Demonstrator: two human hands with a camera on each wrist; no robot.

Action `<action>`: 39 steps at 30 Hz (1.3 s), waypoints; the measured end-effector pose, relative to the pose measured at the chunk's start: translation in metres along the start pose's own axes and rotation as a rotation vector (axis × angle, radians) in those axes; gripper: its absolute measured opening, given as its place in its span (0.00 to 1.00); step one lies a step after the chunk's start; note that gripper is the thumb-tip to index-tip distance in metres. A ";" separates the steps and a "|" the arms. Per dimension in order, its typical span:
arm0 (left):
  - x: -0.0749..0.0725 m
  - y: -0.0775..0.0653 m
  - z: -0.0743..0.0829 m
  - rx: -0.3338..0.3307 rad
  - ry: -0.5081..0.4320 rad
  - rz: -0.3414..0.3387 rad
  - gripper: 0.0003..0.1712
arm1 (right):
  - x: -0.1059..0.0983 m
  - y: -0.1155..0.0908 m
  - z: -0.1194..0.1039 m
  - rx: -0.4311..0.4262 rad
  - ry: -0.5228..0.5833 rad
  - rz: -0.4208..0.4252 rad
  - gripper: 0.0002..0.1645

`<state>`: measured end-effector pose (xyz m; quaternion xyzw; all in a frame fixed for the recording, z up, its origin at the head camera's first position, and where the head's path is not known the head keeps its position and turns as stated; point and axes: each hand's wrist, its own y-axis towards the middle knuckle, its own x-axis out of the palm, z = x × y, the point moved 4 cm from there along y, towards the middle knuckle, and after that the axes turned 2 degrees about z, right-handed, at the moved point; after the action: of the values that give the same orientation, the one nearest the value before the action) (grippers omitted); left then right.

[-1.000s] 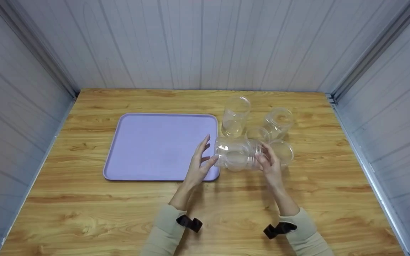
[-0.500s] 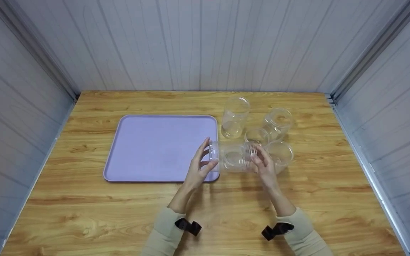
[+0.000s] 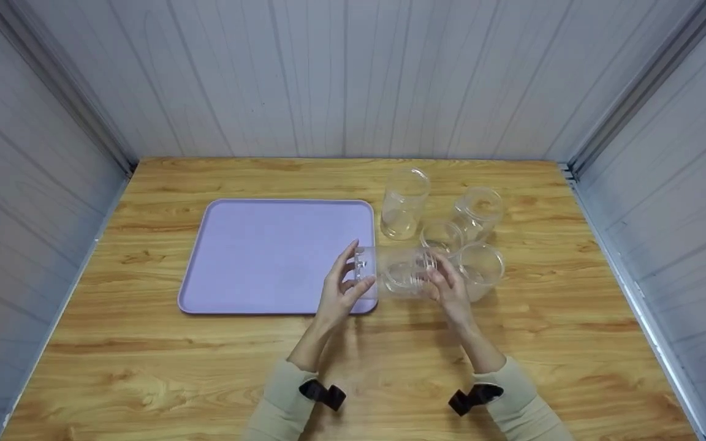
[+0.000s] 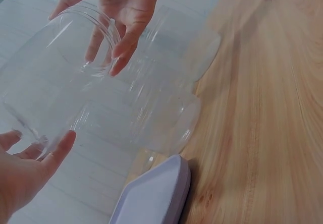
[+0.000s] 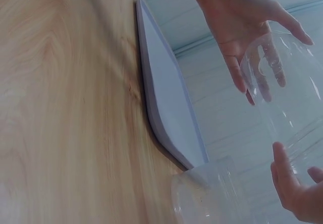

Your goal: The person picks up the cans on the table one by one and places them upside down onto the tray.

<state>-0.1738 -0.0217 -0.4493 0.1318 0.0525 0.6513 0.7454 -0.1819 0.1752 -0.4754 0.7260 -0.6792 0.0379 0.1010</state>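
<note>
1. A clear jar point(image 3: 396, 272) is held on its side, raised above the wooden table point(image 3: 206, 373); its base end overlaps the right near corner of the lilac tray point(image 3: 267, 263) as seen from above, with the neck turned to the right.
2. The base is gripped by the left hand point(image 3: 337, 295), thumb on the near side and fingers spread round the far side; the neck is gripped by the right hand point(image 3: 453, 294), thumb and fingers curled about its ridges (whether any fingertip goes inside the mouth cannot be told).
3. Just beyond and to the right of the held jar, four other clear jars point(image 3: 403, 211) are grouped on the table; they appear to be upright.
4. The held jar looks to be thin plastic, so it should be light and rather springy; the smooth wall may slip and could be dented by a hard squeeze.
5. The firmest hold is probably offered by the ridged neck; the base is best supported lightly, with the middle of the wall left unpressed.
</note>
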 end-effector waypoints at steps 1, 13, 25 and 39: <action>0.000 0.000 0.000 0.003 -0.001 0.010 0.38 | 0.001 0.000 0.000 0.004 0.004 -0.007 0.28; -0.007 -0.003 0.004 0.063 0.033 0.104 0.36 | -0.003 0.002 0.012 -0.089 -0.063 -0.060 0.31; -0.027 0.002 0.006 0.010 0.249 0.191 0.37 | -0.007 0.004 -0.008 -0.086 -0.249 -0.009 0.24; -0.068 0.010 -0.006 0.042 0.524 0.213 0.40 | -0.011 0.003 -0.037 -0.254 -0.726 0.019 0.27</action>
<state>-0.1951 -0.0863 -0.4590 -0.0208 0.2425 0.7365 0.6311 -0.1825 0.1931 -0.4408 0.6674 -0.6769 -0.3051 -0.0576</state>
